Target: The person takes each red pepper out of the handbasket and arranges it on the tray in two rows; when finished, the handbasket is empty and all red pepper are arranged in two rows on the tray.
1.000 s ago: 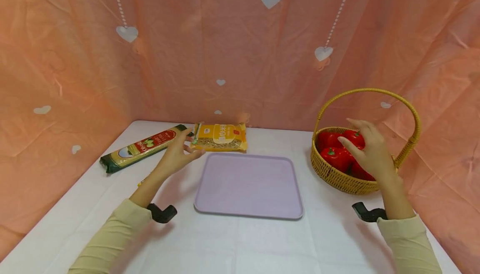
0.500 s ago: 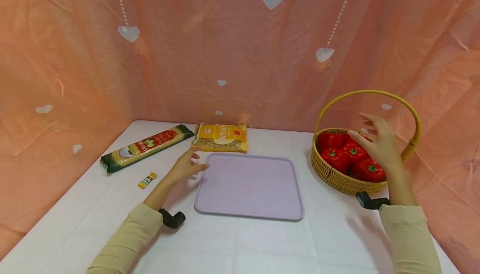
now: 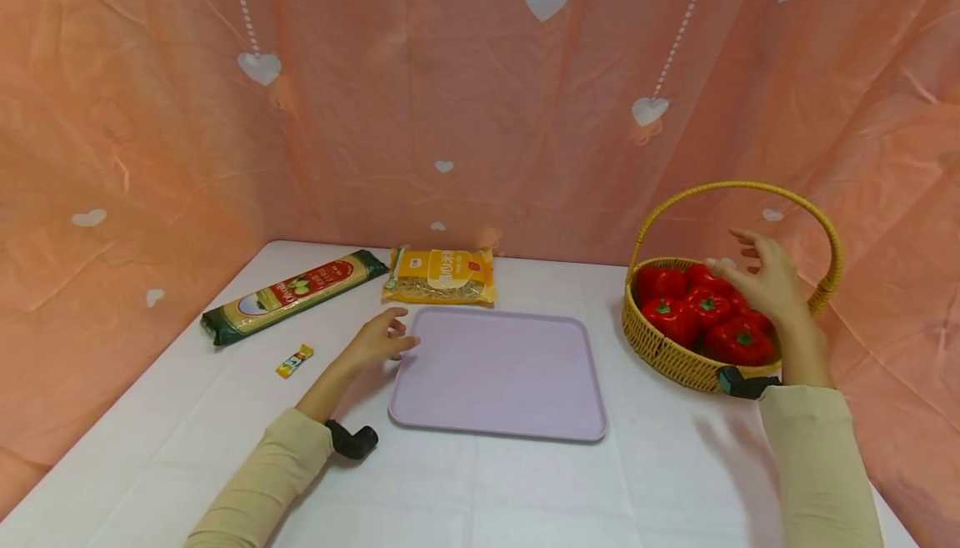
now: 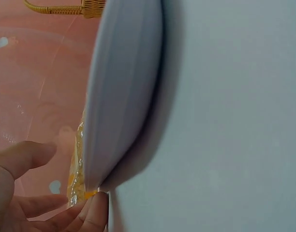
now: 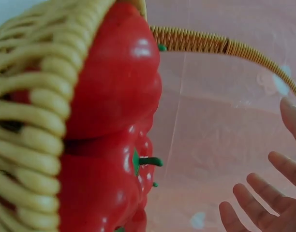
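At the left edge of the lilac tray, my left hand hovers low with loosely bent fingers and thumb apart. Nothing is between them; whether a fingertip touches the rim I cannot tell. In the left wrist view the fingers appear close to the tray's corner. My right hand is raised over the right side of the wicker basket, fingers spread and holding nothing. Several red bell peppers with green stems fill that basket. From the right wrist view, the hand is apart from the peppers.
A long green-and-gold packet lies at the back left. Beside it, behind the tray, is a yellow bag of grain-like food. One small yellow sachet lies left of my left hand. The basket's tall handle arches up beside my right hand.
My left hand has come down and nearer to me, from beside the yellow bag to the tray's left edge, uncovering the small sachet. My right hand has shifted right, revealing more peppers.
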`<state>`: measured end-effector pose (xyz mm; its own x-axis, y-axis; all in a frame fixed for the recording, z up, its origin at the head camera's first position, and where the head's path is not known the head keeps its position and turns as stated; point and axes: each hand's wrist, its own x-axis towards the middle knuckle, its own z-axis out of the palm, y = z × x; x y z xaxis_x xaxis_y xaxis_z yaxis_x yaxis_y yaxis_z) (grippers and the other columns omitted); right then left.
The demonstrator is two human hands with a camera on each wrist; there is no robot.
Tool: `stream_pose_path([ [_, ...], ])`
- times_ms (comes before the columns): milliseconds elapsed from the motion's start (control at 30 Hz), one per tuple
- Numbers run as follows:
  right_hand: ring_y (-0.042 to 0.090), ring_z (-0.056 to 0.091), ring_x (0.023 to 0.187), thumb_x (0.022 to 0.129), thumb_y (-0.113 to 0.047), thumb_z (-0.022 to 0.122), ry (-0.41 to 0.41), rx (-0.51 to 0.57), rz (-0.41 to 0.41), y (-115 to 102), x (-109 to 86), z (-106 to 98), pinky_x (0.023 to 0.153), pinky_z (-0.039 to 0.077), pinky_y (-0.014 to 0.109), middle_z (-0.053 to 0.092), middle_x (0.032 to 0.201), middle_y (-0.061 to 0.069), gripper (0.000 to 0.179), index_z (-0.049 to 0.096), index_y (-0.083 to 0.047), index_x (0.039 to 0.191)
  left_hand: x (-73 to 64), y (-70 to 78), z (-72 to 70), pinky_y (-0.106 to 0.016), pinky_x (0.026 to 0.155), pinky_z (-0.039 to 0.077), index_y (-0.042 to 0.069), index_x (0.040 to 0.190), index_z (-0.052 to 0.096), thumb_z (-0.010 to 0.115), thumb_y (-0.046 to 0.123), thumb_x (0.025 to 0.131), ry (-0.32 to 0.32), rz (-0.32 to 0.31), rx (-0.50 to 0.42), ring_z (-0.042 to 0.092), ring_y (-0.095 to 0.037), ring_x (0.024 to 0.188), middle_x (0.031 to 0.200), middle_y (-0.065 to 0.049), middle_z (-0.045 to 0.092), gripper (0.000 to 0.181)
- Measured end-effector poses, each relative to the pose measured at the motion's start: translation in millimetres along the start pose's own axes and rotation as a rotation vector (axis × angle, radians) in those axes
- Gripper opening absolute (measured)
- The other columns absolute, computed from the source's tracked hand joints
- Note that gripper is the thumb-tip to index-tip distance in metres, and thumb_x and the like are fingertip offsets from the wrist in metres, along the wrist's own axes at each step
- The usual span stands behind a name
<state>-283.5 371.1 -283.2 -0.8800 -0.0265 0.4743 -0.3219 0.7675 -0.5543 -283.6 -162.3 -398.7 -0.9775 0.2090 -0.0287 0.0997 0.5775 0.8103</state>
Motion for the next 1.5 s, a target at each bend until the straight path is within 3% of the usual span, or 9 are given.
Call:
stream_pose_path([
  [67,0.049,0.036,0.116,0.089,-0.029,0.059,-0.019,0.001,0.016,4,4.1,-1,0.091,0.034,0.06,0.033,0.136,0.031,0.066,0.033,0.001,0.142,0.9,-1.4,1.2,-0.035,0.072,0.053,-0.008,0.135,0.035,0.063,0.015,0.086,-0.001,0.004,-0.01,0.058,-0.031,0.093,0.113,-0.027,0.052,0.061],
  [200,0.053,0.034,0.118,0.09,-0.032,0.058,-0.052,0.001,0.054,10,9.1,-3,0.09,0.032,0.065,0.031,0.137,0.034,0.069,0.029,0.004,0.142,2.8,-3.4,2.5,-0.034,0.07,0.053,-0.008,0.134,0.036,0.064,0.014,0.086,-0.001,0.001,-0.015,0.061,-0.024,0.082,0.11,-0.025,0.054,0.06],
  [533,0.057,0.035,0.116,0.091,-0.036,0.054,-0.086,-0.035,0.138,27,17.1,-5,0.092,0.032,0.065,0.032,0.133,0.041,0.072,0.027,0.007,0.141,4.7,-3.3,2.9,-0.03,0.067,0.05,-0.008,0.133,0.038,0.063,0.011,0.086,0.009,-0.008,-0.013,0.058,-0.018,0.077,0.103,-0.019,0.055,0.056],
  [967,0.057,0.03,0.119,0.091,-0.042,0.05,-0.123,-0.009,0.224,37,24.5,-2,0.094,0.029,0.065,0.026,0.136,0.042,0.078,0.021,0.009,0.141,5.6,-5.8,5.6,-0.027,0.065,0.047,-0.013,0.121,0.049,0.061,0.002,0.082,0.068,0.066,0.065,0.055,-0.022,0.081,0.095,-0.017,0.058,0.044],
  [1200,0.055,0.029,0.12,0.09,-0.042,0.051,-0.142,-0.004,0.243,44,27.0,3,0.095,0.028,0.065,0.026,0.137,0.038,0.079,0.021,0.012,0.139,7.3,-8.5,7.3,-0.027,0.066,0.046,-0.013,0.12,0.05,0.06,0.001,0.082,0.076,0.071,0.065,0.054,-0.021,0.08,0.092,-0.015,0.058,0.041],
  [1333,0.055,0.036,0.114,0.09,-0.037,0.053,-0.12,-0.054,0.209,49,27.8,11,0.092,0.032,0.064,0.035,0.13,0.04,0.073,0.03,0.016,0.134,6.7,-9.6,8.2,-0.027,0.066,0.046,-0.012,0.119,0.051,0.061,0.001,0.082,0.073,0.08,0.07,0.054,-0.022,0.08,0.092,-0.016,0.058,0.041],
  [1400,0.051,0.045,0.101,0.089,-0.036,0.056,-0.102,-0.101,0.185,51,28.0,16,0.085,0.04,0.059,0.045,0.117,0.039,0.067,0.039,0.016,0.129,5.6,-10.2,8.1,-0.027,0.065,0.046,-0.012,0.119,0.051,0.061,0.001,0.082,0.071,0.08,0.073,0.054,-0.023,0.08,0.092,-0.016,0.058,0.041],
  [1500,0.046,0.046,0.096,0.09,-0.039,0.056,-0.128,-0.136,0.209,53,26.4,23,0.084,0.042,0.057,0.046,0.114,0.036,0.069,0.04,0.016,0.128,4.2,-10.7,7.0,-0.027,0.064,0.046,-0.011,0.12,0.051,0.061,0.001,0.082,0.062,0.057,0.066,0.054,-0.023,0.081,0.093,-0.015,0.057,0.041],
])
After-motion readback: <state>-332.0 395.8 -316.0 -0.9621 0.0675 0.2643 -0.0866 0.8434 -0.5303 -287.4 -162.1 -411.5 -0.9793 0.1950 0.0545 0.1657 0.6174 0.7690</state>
